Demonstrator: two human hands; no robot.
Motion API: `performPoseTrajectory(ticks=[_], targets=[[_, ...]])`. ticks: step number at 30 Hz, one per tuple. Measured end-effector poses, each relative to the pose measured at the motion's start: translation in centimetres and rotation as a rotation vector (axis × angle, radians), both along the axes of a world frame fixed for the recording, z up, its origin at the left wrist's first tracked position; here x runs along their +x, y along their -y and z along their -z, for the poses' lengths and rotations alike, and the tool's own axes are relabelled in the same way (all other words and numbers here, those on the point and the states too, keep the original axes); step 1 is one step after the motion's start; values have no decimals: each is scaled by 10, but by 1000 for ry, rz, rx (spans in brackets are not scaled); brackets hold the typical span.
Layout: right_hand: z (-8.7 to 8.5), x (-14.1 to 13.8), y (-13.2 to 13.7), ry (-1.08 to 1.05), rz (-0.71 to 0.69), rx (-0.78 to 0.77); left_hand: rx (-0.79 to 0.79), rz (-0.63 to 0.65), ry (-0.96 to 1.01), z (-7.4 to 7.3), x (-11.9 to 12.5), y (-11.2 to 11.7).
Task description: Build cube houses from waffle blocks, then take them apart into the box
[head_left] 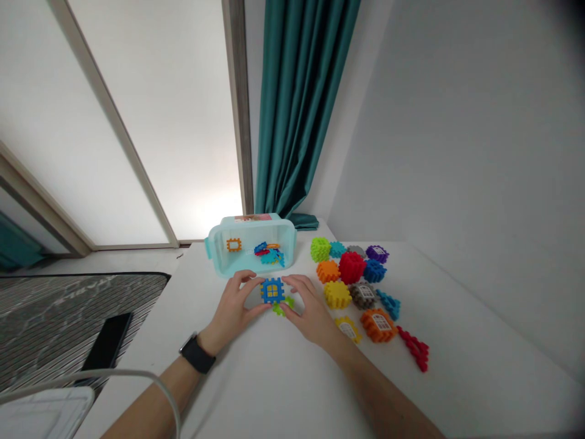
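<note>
Between my two hands is a blue notched building block (273,291) with a yellow window-like centre. My left hand (235,302) grips its left edge between thumb and fingers, a dark watch on that wrist. On the opposite edge, my right hand (311,308) pinches it the same way. Lime green notched pieces (278,309) show just below and behind the block, partly hidden by it and my right fingers. Just beyond my hands stands a light blue plastic bin (219,259). Inside it lie an orange square frame (234,245) and a small pile of blue, red and yellow pieces (271,255).
Several assembled blocks, among them a red one (351,267) and an orange one (379,325), stand in rows to the right on the white table (292,390). A red piece (415,349) lies nearby. At lower left are a dark flat object (107,344) and a pale cable (150,377).
</note>
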State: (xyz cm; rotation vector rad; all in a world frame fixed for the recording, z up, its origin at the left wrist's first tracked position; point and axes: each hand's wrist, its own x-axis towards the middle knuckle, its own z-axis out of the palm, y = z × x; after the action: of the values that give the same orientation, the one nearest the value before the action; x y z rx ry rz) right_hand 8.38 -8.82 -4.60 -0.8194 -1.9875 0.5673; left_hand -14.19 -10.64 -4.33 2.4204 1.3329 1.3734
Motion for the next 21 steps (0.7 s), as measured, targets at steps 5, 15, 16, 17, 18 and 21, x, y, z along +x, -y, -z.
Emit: performPoseTrajectory(ticks=[5, 15, 16, 17, 18, 21], targets=[[-1, 1, -2, 4, -23, -6, -26, 30, 32, 0, 1, 0], [-6, 1, 0, -19, -2, -43, -108, 77, 24, -7, 0, 1], [-7, 1, 0, -25, -2, -40, -103, 78, -3, -8, -2, 1], [-7, 1, 0, -32, 0, -36, -99, 77, -26, -9, -3, 1], [-7, 2, -1, -37, 2, -32, -93, 74, -40, -9, -4, 1], [-7, 3, -2, -35, 0, -23, -68, 54, -39, -9, -5, 0]])
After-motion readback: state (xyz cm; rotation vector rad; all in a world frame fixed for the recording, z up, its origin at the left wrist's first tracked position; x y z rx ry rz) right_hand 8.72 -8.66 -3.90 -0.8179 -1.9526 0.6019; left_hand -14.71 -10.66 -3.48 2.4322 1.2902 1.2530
